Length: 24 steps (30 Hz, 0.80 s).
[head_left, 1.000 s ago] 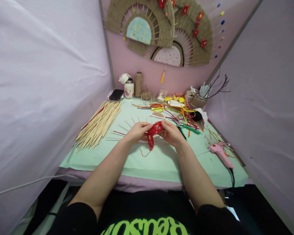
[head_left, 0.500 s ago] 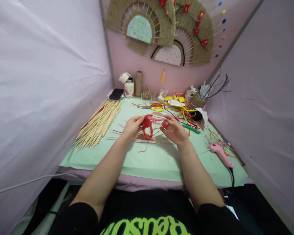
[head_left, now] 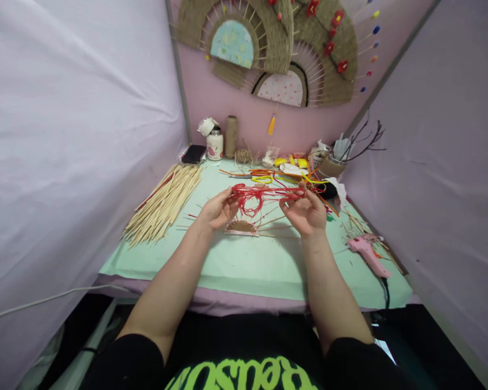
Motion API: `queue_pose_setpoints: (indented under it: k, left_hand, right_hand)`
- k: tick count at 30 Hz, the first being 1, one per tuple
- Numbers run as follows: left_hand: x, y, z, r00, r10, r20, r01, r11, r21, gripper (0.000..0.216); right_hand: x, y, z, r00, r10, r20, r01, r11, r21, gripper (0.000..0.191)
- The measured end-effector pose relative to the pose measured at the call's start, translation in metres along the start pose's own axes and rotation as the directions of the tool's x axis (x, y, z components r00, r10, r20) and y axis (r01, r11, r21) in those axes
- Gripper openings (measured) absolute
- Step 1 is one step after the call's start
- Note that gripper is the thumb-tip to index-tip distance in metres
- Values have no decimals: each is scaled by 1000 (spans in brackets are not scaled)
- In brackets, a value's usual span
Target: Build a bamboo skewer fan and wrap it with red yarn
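Head view: both hands, left hand [head_left: 217,208] and right hand [head_left: 305,211], pinch a red string tangle [head_left: 254,196] stretched above the worktop [head_left: 264,265], twelve o'clock of the small woven fan [head_left: 241,227]. Untangling seems underway; next needs gentle spreading.

Head view, forward-down over table [head_left: 252,265]

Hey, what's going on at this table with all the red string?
A person holds a tangle of red cord stretched between the left hand and right hand, just above a small half-round woven piece lying on the green mat. A bundle of sticks lies to the left, a pink glue gun to the right, and coloured cords behind.
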State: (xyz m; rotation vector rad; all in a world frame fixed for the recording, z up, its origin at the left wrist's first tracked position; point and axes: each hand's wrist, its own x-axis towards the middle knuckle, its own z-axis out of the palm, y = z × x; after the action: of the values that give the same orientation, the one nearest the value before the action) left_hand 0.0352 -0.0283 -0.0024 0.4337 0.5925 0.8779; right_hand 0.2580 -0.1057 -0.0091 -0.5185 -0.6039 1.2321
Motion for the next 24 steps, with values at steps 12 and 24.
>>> queue_pose_setpoints:
  k: [12, 24]
  left_hand:
    - [-7, -6, 2, 975, 124, 183, -148, 981, 124, 15]
    - [-8, -1, -6, 960, -120, 252, 85, 986, 146, 26]
  right_hand:
    - [-6, -1, 5, 998, -56, 8, 57, 987, -147, 8]
    - [13, 6, -15, 974, -46, -220, 18, 992, -128, 22]
